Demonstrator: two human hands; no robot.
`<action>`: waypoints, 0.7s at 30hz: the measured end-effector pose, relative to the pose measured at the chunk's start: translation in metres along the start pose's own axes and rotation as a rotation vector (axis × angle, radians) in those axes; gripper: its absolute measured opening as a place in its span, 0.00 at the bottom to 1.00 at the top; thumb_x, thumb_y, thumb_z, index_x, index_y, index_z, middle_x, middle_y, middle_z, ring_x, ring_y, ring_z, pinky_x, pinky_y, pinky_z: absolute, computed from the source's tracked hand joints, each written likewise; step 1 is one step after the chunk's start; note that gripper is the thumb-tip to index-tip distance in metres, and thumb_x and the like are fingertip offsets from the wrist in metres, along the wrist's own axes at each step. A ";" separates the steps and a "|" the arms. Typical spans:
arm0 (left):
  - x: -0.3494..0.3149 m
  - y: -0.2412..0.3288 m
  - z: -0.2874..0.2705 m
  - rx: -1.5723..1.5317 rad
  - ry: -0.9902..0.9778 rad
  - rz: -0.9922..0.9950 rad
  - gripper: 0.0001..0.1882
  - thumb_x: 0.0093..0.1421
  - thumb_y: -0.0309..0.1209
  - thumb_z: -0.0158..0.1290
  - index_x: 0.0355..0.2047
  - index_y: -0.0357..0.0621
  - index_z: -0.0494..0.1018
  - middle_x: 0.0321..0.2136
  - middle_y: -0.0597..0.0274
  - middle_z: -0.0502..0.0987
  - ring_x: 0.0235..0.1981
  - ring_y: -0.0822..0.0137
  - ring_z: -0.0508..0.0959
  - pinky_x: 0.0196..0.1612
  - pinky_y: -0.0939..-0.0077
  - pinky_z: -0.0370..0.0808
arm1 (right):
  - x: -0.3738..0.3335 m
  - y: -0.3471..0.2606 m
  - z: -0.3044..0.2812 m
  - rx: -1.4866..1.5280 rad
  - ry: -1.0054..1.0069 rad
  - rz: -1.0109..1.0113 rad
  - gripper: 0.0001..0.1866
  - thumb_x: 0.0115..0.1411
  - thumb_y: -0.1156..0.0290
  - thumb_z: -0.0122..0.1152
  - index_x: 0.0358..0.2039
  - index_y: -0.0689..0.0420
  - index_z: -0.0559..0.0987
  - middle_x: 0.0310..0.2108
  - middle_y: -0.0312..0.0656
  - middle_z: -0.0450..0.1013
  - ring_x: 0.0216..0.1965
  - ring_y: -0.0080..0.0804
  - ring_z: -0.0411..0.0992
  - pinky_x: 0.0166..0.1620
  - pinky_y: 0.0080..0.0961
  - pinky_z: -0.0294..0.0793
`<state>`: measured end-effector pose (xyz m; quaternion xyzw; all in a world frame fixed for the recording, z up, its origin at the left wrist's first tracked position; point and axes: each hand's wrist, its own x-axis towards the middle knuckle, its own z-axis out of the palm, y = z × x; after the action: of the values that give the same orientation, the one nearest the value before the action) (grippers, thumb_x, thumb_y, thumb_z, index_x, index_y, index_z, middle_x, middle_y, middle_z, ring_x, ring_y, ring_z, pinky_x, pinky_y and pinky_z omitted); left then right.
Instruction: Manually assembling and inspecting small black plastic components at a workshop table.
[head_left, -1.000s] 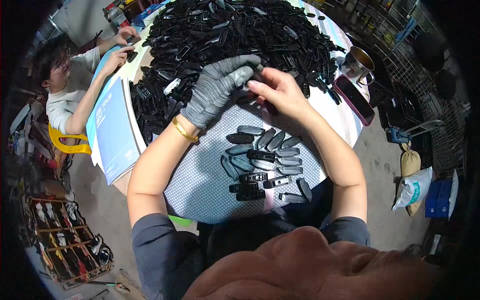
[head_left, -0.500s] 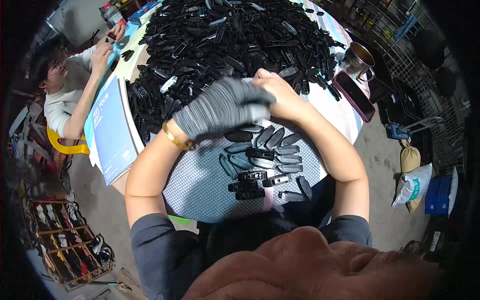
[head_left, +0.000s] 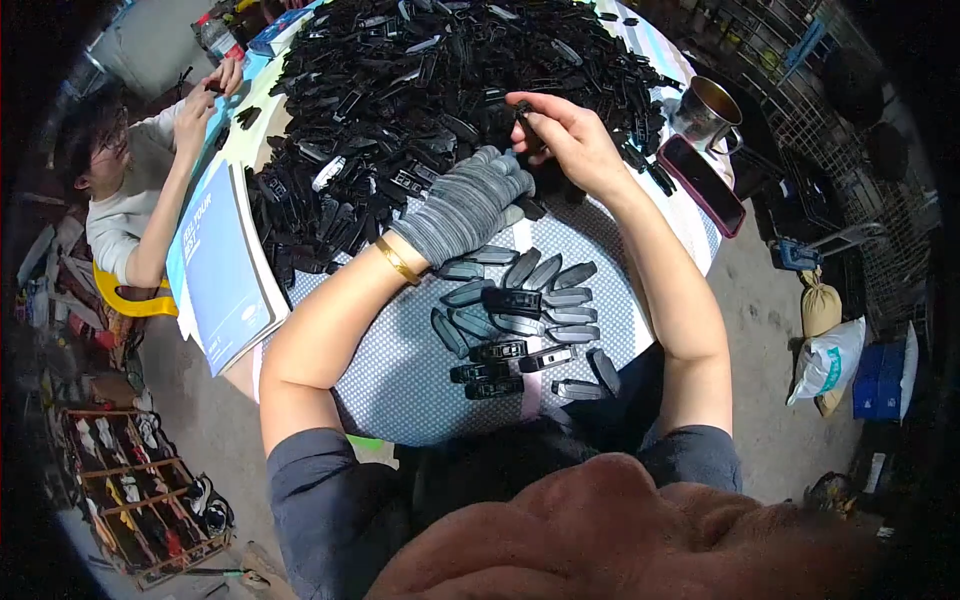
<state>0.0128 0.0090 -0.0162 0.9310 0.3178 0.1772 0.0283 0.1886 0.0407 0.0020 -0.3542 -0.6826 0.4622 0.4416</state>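
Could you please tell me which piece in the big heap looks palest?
The whitish piece in the left part of the heap, between the blue booklet and the gloved left hand; the pieces around it look black or dark grey.

Dark piece (head_left: 523,112) in right fingers (head_left: 550,102), near heaped black parts (head_left: 380,75)

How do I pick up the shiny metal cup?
Probably best by the handle of the metal cup, coming from the right. The cup looks upright, and its handle sticks out toward the picture's lower right, away from the black parts. Mind the phone lying close by.
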 end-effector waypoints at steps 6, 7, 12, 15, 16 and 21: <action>-0.006 -0.005 -0.015 -0.312 0.183 -0.279 0.16 0.52 0.38 0.53 0.39 0.43 0.70 0.29 0.54 0.74 0.29 0.59 0.75 0.37 0.66 0.72 | -0.010 -0.011 0.011 -0.245 0.086 -0.283 0.13 0.58 0.73 0.52 0.44 0.56 0.76 0.32 0.40 0.77 0.32 0.23 0.74 0.35 0.18 0.74; -0.004 -0.004 -0.022 -0.495 0.263 -0.432 0.16 0.54 0.36 0.52 0.40 0.41 0.69 0.26 0.59 0.74 0.24 0.67 0.74 0.31 0.73 0.73 | -0.010 -0.012 0.014 -0.395 0.135 -0.423 0.13 0.58 0.74 0.53 0.44 0.56 0.76 0.33 0.41 0.77 0.33 0.24 0.75 0.36 0.18 0.75; -0.008 -0.011 -0.051 -1.186 0.170 -0.620 0.18 0.57 0.40 0.51 0.44 0.42 0.69 0.23 0.67 0.71 0.21 0.79 0.69 0.25 0.86 0.69 | -0.009 -0.004 0.023 -0.528 0.155 -0.661 0.09 0.51 0.77 0.60 0.35 0.62 0.78 0.33 0.43 0.75 0.33 0.31 0.74 0.35 0.23 0.73; -0.008 -0.007 -0.051 -1.357 0.206 -0.619 0.25 0.55 0.45 0.54 0.47 0.42 0.67 0.22 0.69 0.69 0.20 0.81 0.68 0.26 0.86 0.68 | -0.010 0.003 0.026 -0.418 0.200 -0.530 0.08 0.52 0.76 0.60 0.33 0.63 0.78 0.33 0.43 0.75 0.33 0.30 0.74 0.35 0.22 0.73; -0.009 -0.004 -0.048 -1.398 0.266 -0.560 0.25 0.55 0.45 0.54 0.47 0.41 0.68 0.23 0.70 0.70 0.20 0.81 0.68 0.27 0.86 0.68 | -0.010 0.006 0.027 -0.324 0.204 -0.412 0.07 0.53 0.76 0.59 0.32 0.64 0.78 0.32 0.42 0.75 0.33 0.27 0.73 0.35 0.21 0.72; -0.009 -0.008 -0.045 -1.186 0.353 -0.498 0.17 0.57 0.34 0.52 0.45 0.42 0.71 0.32 0.68 0.73 0.27 0.82 0.70 0.32 0.87 0.70 | -0.015 -0.005 0.032 -0.131 0.201 -0.283 0.08 0.56 0.73 0.57 0.34 0.64 0.78 0.30 0.38 0.75 0.28 0.22 0.72 0.30 0.17 0.72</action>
<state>-0.0140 0.0073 0.0221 0.6136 0.3719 0.4597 0.5233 0.1638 0.0153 -0.0029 -0.3273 -0.7067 0.3122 0.5440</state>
